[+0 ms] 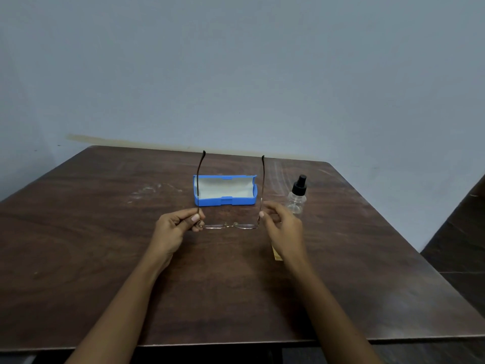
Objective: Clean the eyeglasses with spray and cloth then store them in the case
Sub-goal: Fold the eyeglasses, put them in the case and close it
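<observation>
dark brown wood-grain laminate covers the table [99, 240], smooth, with pale scuffs toward its far side and rounded far corners. thin metal eyeglasses [227, 226] are held above the table's middle. their lens side faces the person, and both slim dark temples are unfolded, pointing away toward the wall [236, 74]. the left hand [173, 229] pinches the frame at its left hinge, thumb and curled fingers closed on it. the right hand [283, 227] pinches the right hinge between thumb and forefinger, its other fingers loosely spread. just behind the glasses a blue plastic case [225, 201], boxy with rounded corners, lies open on the table, its pale soft lining showing. to its right, apart from it, a small clear spray bottle [296, 198] with a black pump top stands upright, close behind the right hand. a small yellowish scrap [277, 256] peeks out beside the right wrist; what it is cannot be told. wide stretches of tabletop run left of the case and between the arms to the near edge.
</observation>
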`<state>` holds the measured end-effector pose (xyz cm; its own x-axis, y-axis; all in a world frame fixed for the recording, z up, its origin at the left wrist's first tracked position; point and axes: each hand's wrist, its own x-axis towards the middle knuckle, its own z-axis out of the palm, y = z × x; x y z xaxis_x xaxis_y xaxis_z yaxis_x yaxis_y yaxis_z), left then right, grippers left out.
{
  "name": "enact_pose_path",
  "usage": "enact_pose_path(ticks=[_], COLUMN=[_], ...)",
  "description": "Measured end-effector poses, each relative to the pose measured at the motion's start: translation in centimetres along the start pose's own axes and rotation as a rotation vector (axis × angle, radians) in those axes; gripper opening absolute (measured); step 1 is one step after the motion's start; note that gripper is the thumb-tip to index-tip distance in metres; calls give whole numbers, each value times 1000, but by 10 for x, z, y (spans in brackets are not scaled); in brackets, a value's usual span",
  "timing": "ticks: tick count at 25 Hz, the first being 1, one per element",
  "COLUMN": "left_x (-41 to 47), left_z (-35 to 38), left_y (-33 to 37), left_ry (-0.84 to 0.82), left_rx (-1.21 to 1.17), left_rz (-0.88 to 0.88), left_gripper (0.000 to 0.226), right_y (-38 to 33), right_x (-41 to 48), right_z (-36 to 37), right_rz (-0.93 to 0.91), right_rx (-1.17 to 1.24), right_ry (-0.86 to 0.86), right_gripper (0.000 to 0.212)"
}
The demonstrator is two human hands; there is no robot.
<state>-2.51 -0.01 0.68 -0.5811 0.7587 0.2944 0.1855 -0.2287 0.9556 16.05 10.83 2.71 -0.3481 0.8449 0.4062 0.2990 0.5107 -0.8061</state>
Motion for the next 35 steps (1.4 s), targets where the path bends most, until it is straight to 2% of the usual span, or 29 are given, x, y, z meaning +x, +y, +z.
enact_pose_path(ticks=[5, 8, 13, 19, 35], left_x=[2, 4, 6, 9, 10], left_z=[-3, -3, -2, 2, 2], left_y=[-3, -5, -6, -1, -4], left_ry=[36, 99, 159, 151, 161], left_rx=[4, 46, 218, 292, 236], left_rz=[9, 31, 155, 169, 120], left_gripper=[22, 27, 22, 21, 25], right_y=[4, 5, 10, 13, 12], right_x=[14, 18, 11, 10, 8], right_z=[15, 18, 21, 22, 21], right_rz=[105, 62, -10, -111, -300], right_rx=[188, 223, 271, 139, -124], right_ry=[-28, -26, 3, -46, -86], right_gripper=[25, 23, 31, 18, 28])
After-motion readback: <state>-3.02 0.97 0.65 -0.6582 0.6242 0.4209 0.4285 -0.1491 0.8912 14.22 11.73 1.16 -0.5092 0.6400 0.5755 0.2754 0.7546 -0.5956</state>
